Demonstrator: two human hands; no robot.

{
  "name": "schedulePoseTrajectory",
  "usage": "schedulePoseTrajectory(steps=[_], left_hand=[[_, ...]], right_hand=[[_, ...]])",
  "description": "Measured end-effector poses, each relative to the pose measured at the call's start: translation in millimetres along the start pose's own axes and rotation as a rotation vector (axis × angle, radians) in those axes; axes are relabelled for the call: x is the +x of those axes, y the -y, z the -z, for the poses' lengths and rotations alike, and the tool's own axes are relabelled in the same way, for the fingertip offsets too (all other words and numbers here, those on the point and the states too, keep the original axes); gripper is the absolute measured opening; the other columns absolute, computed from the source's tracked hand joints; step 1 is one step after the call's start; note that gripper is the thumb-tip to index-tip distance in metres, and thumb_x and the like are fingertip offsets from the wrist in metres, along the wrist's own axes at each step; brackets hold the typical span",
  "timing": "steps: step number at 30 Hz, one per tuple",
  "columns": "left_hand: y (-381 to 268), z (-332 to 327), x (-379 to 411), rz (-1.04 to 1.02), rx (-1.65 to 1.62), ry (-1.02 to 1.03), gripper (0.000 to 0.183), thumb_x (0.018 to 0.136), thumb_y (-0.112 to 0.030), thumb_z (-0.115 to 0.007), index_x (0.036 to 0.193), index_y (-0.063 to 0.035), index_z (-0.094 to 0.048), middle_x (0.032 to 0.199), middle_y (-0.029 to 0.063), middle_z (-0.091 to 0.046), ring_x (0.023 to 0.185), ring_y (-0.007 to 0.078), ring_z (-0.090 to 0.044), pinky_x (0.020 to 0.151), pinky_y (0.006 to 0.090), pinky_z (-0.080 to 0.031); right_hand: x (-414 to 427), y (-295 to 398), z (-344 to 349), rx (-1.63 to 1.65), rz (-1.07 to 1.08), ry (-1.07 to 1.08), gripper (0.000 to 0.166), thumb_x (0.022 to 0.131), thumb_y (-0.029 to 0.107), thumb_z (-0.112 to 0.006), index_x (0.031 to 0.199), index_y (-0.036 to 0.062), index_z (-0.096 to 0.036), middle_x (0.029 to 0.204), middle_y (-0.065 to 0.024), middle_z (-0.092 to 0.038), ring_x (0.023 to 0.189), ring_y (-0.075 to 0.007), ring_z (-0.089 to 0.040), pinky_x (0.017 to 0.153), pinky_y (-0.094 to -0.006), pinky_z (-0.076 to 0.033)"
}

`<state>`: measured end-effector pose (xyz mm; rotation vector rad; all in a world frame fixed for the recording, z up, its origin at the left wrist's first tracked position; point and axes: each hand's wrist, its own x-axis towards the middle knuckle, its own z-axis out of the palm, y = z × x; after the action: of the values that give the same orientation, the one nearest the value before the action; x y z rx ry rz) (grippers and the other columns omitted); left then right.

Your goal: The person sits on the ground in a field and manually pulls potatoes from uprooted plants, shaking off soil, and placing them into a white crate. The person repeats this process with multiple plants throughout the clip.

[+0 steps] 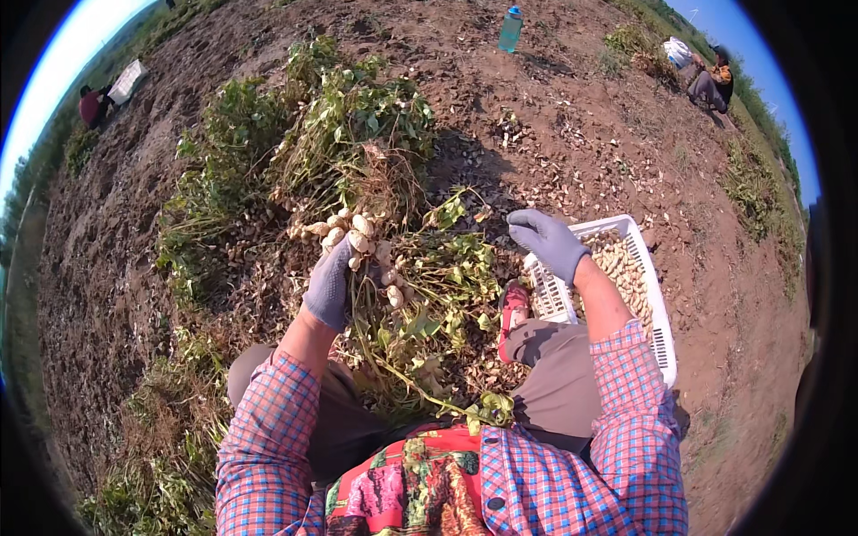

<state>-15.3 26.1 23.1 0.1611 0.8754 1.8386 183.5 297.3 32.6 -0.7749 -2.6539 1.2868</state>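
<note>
My left hand (330,285), in a grey knit glove, grips a peanut plant by its root end. A cluster of pale, unshelled peanuts (362,225) sticks out past the thumb and fingers. The plant's leafy stem (409,382) trails down towards my lap. My right hand (546,242), gloved alike, is over the near-left rim of a white plastic crate (651,268). Its fingers are bent and their undersides are hidden, so whether they hold anything is unclear. Loose peanuts (620,271) lie thickly inside the crate.
Uprooted peanut plants (348,120) are heaped ahead and to the left. More plants (167,462) lie at lower left. My red shoe (513,315) is beside the crate. A blue-green bottle (511,31) stands on the soil. Two people (714,80) (94,106) sit farther off.
</note>
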Motion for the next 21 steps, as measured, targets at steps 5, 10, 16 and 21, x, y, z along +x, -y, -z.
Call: schedulePoseTrajectory(steps=[5,10,16,21], left_hand=[[1.6,-7.6,5.0,-0.021,-0.052,-0.001,0.022,0.091,-0.029,-0.054,0.102,-0.0095,-0.051,0.084,0.0062,-0.054,0.073,0.0242,-0.055,0.068,0.0404,-0.051],[6.2,8.8,11.7,-0.029,-0.076,-0.016,0.024,0.092,-0.029,-0.052,0.104,-0.0076,-0.051,0.086,0.0078,-0.056,0.082,0.0266,-0.056,0.072,0.041,-0.052],[2.2,15.4,10.5,-0.06,-0.029,-0.019,0.025,0.095,-0.025,-0.047,0.107,-0.0036,-0.053,0.095,0.0099,-0.061,0.089,0.0242,-0.062,0.078,0.0365,-0.054],[3.1,9.0,8.3,-0.063,0.007,-0.11,0.027,0.095,-0.024,-0.048,0.112,-0.0032,-0.053,0.098,0.0109,-0.062,0.084,0.0222,-0.063,0.077,0.0351,-0.055]], right_hand=[[11.3,46.7,-91.4,0.475,0.146,0.272,0.071,0.085,0.047,-0.063,0.132,-0.0017,-0.042,0.128,-0.0159,-0.052,0.118,-0.0221,-0.051,0.101,-0.0323,-0.039],[16.6,57.9,-140.9,0.74,0.101,0.463,0.091,0.075,0.045,-0.075,0.141,0.0026,-0.028,0.127,-0.0105,-0.049,0.114,-0.0174,-0.048,0.1,-0.0307,-0.038],[23.0,74.9,-138.7,0.594,0.159,0.243,0.06,0.082,0.031,-0.071,0.128,0.0022,-0.045,0.107,-0.0052,-0.059,0.097,-0.0114,-0.054,0.089,-0.0261,-0.044],[32.4,63.8,-141.7,0.863,0.066,0.283,0.032,0.09,0.022,-0.06,0.117,0.0046,-0.054,0.098,-0.0017,-0.061,0.082,-0.0062,-0.057,0.074,-0.0233,-0.049]])
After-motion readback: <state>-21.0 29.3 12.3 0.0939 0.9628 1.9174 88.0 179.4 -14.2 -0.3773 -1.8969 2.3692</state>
